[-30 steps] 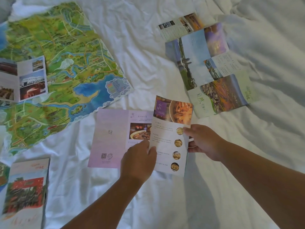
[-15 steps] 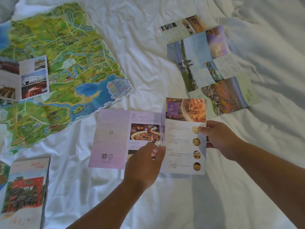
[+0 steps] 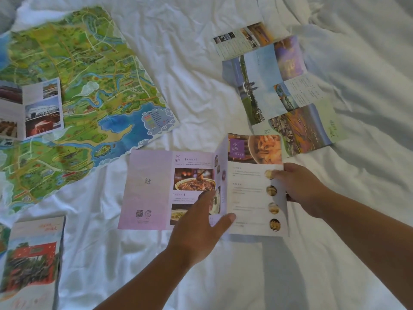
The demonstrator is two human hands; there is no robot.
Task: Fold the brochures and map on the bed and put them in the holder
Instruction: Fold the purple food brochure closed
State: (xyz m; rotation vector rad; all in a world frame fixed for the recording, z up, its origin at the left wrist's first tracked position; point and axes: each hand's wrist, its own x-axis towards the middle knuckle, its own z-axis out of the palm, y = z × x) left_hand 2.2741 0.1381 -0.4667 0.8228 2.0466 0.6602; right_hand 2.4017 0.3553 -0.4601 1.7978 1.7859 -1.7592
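A pink food brochure (image 3: 152,186) lies open on the white bed in the middle. My right hand (image 3: 299,189) pinches the outer edge of its right panel, which stands slightly raised. My left hand (image 3: 201,229) rests flat with fingers spread on the brochure's lower middle, near the fold. A large green and blue map (image 3: 73,97) lies unfolded at the upper left. An open scenery brochure (image 3: 279,92) lies at the upper right. No holder is in view.
A small photo brochure (image 3: 33,108) lies on the map's left part. A folded brochure with a red picture (image 3: 31,260) sits at the lower left. The rumpled white sheet (image 3: 357,198) stretches bare to the right and along the bottom.
My right hand has swung the food brochure's right panel outward to the right, opening it wider. My left hand's fingers have spread and flattened on the middle panel.
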